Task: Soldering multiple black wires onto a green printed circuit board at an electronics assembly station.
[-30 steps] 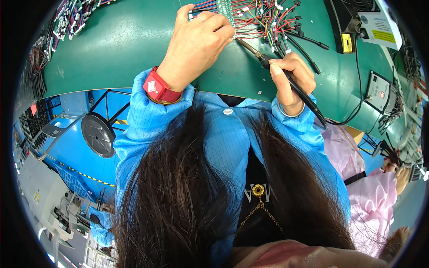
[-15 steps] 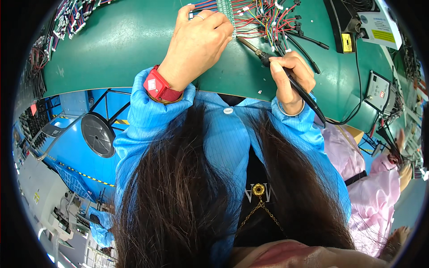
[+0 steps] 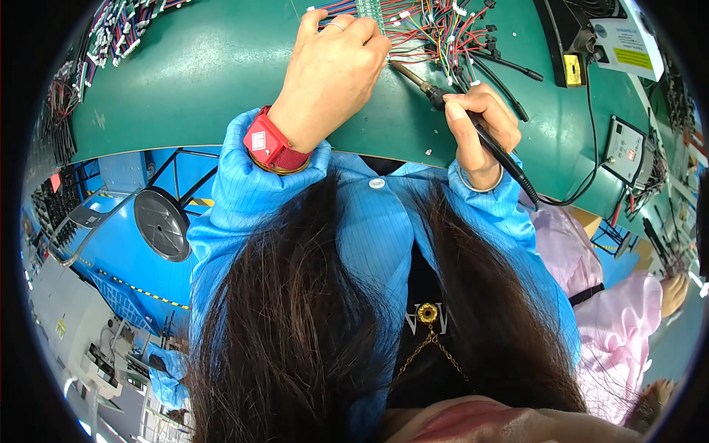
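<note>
My right hand (image 3: 480,133) grips a soldering iron (image 3: 428,90) by its dark handle, pen-fashion. The iron's tip points up and left, close to my left fingertips and the lower end of a narrow green circuit board (image 3: 368,9). My left hand (image 3: 329,81) lies beside that board with its fingers bent and pressed together; whatever they pinch is hidden under the hand. Red and black wires (image 3: 413,52) run out from the board's right side, with blue and red wires (image 3: 344,9) on its left.
Bundled wires with white connectors (image 3: 122,29) lie at the far left of the green bench (image 3: 199,88). To the right are a black stand with a yellow part (image 3: 573,70), a small grey box (image 3: 625,151) and the iron's cable (image 3: 593,133). A person in pink (image 3: 617,317) sits at right.
My left hand has shifted slightly right and down over the board's lower end. The soldering iron has barely moved. At the right, the other person's arm and hand have changed position.
</note>
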A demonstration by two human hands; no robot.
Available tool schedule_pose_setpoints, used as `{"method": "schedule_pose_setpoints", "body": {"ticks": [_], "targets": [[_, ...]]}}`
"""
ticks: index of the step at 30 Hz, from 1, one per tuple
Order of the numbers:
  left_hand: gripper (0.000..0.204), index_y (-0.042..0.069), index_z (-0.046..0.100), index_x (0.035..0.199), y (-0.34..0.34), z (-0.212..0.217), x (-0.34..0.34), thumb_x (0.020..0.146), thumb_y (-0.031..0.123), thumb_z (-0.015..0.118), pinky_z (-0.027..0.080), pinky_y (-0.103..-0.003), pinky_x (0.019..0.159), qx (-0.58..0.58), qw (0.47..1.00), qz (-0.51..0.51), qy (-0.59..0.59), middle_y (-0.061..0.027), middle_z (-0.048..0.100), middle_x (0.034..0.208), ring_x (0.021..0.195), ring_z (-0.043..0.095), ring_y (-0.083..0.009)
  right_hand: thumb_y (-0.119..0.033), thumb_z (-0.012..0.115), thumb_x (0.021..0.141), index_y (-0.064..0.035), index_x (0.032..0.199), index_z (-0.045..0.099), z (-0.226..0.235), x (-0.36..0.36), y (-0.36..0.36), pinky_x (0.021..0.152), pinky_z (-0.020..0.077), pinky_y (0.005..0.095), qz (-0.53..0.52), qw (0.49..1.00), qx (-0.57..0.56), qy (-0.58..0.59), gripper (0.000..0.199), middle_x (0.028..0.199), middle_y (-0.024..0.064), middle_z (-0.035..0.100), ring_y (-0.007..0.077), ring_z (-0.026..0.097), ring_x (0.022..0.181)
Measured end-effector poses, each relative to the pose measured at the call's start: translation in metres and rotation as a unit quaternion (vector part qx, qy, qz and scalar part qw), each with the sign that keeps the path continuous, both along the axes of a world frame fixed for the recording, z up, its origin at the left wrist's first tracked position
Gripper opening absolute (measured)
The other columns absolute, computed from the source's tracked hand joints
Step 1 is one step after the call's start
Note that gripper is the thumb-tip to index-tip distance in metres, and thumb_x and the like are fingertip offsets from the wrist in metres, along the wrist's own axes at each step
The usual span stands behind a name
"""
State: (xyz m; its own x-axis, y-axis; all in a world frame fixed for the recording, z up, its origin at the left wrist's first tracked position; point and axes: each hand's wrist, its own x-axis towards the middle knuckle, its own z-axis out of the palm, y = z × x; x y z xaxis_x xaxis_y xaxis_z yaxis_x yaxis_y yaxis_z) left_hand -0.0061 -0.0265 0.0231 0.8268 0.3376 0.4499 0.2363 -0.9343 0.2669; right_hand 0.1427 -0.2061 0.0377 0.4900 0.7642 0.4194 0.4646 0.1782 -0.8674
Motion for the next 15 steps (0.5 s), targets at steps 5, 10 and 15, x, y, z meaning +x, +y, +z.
{"method": "schedule_pose_setpoints", "body": {"ticks": [5,10,15], "targets": [[0.003,0.016,0.067,0.087,-0.003,0.001,-0.001,0.084,0.016,0.069,0.038,-0.042,0.100,-0.033,0.999,0.011,-0.011,0.0073,0.065,0.093,0.091,0.061,-0.0147,-0.002,0.068,0.074,0.0030,0.078,0.067,-0.001,0.001,-0.002,0.052,0.0367,0.0249,-0.012,1.000,0.001,-0.007,0.007,0.068,0.0107,0.062,0.0154,0.045,0.054],[0.003,0.016,0.068,0.087,-0.005,0.004,-0.010,0.085,0.016,0.069,0.039,-0.040,0.100,-0.063,0.997,0.040,-0.037,0.0080,0.066,0.091,0.089,0.062,-0.0140,-0.002,0.068,0.074,0.0028,0.079,0.067,-0.002,0.002,-0.004,0.053,0.0370,0.0253,-0.016,0.999,0.030,0.001,0.007,0.067,0.0099,0.060,0.0154,0.045,0.055],[0.002,0.016,0.069,0.087,-0.007,-0.005,-0.024,0.085,0.015,0.070,0.040,-0.038,0.100,-0.089,0.985,0.105,-0.104,0.0083,0.069,0.090,0.091,0.063,-0.0134,-0.002,0.068,0.074,0.0026,0.080,0.067,-0.004,0.002,-0.004,0.054,0.0374,0.0258,-0.028,0.999,0.041,-0.006,0.007,0.066,0.0089,0.058,0.0157,0.045,0.056]]}}
